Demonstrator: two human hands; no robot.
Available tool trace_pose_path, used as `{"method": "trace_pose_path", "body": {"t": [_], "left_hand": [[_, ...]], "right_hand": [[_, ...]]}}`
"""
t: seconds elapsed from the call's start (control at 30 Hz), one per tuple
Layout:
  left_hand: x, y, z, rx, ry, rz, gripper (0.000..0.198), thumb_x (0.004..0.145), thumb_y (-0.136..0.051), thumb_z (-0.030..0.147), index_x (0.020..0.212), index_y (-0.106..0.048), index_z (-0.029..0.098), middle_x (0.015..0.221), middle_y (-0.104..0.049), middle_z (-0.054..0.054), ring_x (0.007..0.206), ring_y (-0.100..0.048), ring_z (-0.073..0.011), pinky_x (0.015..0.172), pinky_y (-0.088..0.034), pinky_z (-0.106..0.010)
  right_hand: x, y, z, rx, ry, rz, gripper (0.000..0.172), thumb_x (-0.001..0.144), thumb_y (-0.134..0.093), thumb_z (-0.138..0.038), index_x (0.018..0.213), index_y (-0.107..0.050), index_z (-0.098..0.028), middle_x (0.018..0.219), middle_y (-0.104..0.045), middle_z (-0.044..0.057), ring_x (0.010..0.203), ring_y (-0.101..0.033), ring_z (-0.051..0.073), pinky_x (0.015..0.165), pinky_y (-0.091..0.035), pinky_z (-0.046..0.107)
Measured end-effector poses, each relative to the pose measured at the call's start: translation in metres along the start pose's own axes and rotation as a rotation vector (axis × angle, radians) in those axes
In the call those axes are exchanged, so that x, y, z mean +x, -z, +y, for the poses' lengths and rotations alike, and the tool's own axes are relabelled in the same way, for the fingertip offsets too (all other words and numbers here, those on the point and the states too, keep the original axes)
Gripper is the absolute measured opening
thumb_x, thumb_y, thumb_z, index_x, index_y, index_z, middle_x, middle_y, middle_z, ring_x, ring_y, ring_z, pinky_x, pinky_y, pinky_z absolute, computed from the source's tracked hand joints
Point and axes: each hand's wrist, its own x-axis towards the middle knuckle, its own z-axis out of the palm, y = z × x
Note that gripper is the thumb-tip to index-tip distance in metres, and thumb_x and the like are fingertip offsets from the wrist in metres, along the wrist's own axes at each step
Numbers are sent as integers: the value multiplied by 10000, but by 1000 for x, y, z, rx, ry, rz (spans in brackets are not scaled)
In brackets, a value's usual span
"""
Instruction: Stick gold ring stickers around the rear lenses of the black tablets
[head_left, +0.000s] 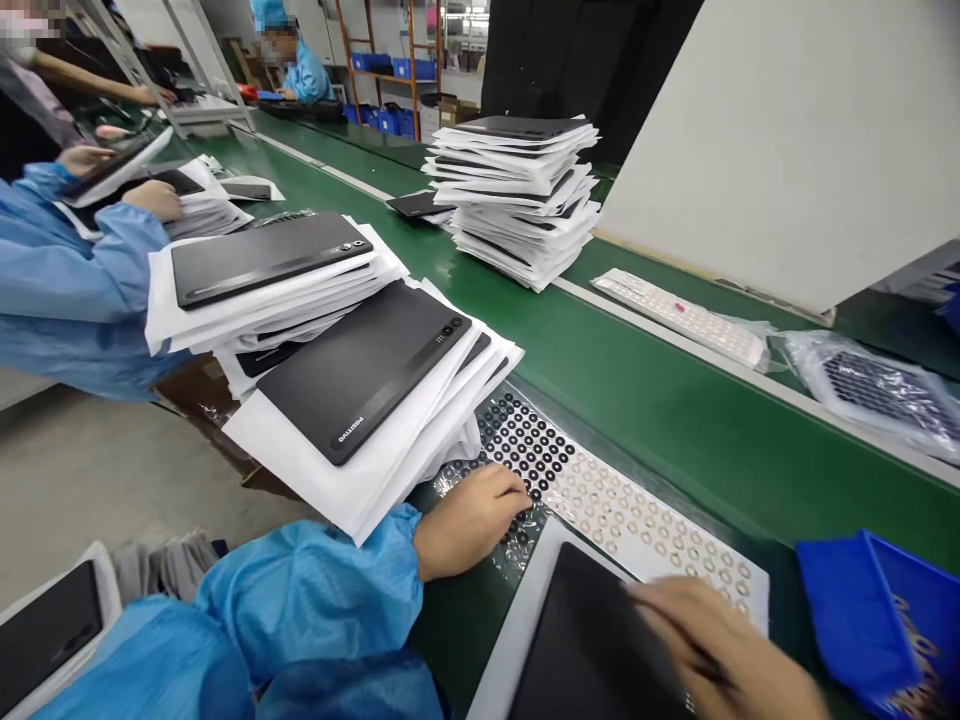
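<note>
Panel [589, 640], plain black, is lying at five o'clock, blurred right hand [724, 645] covering its edge, grip unclear. Left hand [472, 520], fingers curled, is touching black rings [536, 453].

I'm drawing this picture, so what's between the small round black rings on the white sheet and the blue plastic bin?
The head view shows rows of pale tan rings on that white sheet, then a narrow strip of green tabletop.

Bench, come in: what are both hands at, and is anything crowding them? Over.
Left hand at black rings, grip unclear. Right hand, blurred, at the edge of a dark panel. Pile of panels close beside left sleeve; blue bin off right.
</note>
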Motion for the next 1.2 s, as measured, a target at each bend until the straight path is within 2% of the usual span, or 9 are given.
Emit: {"method": "trace_pose_path", "body": {"t": [0.1, 0.2, 0.27, 0.5, 0.63, 0.77, 0.93, 1.1, 1.2], "left_hand": [[-14, -2, -3, 8, -25, -49, 95, 877, -587, 133, 971, -599, 134, 976, -610, -47, 926, -540, -181, 837, -458, -303], [-23, -9, -4, 46, -43, -92, 172, 843, -672, 220, 959, -584, 129, 999, -614, -44, 949, -539, -200, 846, -440, -335], [-25, -11, -6, 45, -49, -115, 201, 828, -695, 239, 945, -578, 124, 991, -613, -37, 946, -537, -195, 837, -433, -329], [-22, -8, -12, 46, -43, -147, 233, 796, -729, 251, 917, -579, 120, 954, -603, -26, 932, -536, -200, 791, -433, -338], [-23, -10, -10, 47, -38, -130, 252, 808, -718, 248, 975, -579, 120, 987, -607, -39, 952, -536, -205, 805, -439, -339], [-24, -11, -10, 51, -37, -124, 263, 799, -726, 259, 977, -588, 122, 1010, -610, -38, 963, -533, -203, 827, -444, -344], [-25, -11, -10, 36, -29, -120, 267, 788, -733, 238, 988, -594, 129, 1041, -612, -38, 975, -534, -202, 837, -454, -348], [-24, -11, -10, 32, -23, -118, 251, 784, -732, 206, 981, -595, 133, 1063, -619, -47, 1001, -547, -205, 865, -464, -356], [-24, -9, -11, 30, -21, -112, 247, 802, -712, 196, 1011, -592, 145, 1057, -628, -47, 1003, -561, -200, 872, -476, -357]], "right_hand": [[36, -40, -20, -3, 51, -218, 292, 770, -452, -31, 835, -654, -232, 823, -642, 33, 734, -647, 159, 650, -526, 238], [60, -72, -27, -68, -3, -213, 229, 777, -479, -58, 829, -637, -216, 807, -649, 40, 730, -653, 185, 654, -531, 279], [65, -79, -27, -103, -26, -222, 182, 794, -502, -83, 824, -627, -211, 810, -652, 45, 753, -653, 198, 669, -528, 296], [73, -71, -34, -221, -58, -371, 317, 696, -438, 27, 794, -636, -200, 781, -644, 33, 700, -647, 200, 608, -496, 289], [81, -72, -38, -269, -69, -408, 257, 719, -475, 1, 778, -640, -188, 773, -641, 46, 707, -643, 214, 624, -493, 303], [82, -72, -39, -278, -64, -416, 211, 747, -521, -23, 806, -640, -187, 786, -637, 47, 751, -644, 208, 682, -498, 305], [80, -70, -38, -276, -80, -417, 189, 773, -514, -28, 782, -620, -184, 798, -619, 44, 716, -633, 199, 643, -489, 300], [85, -73, -43, -230, -91, -379, 170, 736, -566, -31, 728, -597, -197, 765, -622, 36, 745, -629, 210, 657, -478, 294], [81, -63, -47, -199, -98, -342, 164, 749, -529, -46, 713, -578, -198, 755, -612, 37, 713, -613, 197, 642, -469, 289]]}}
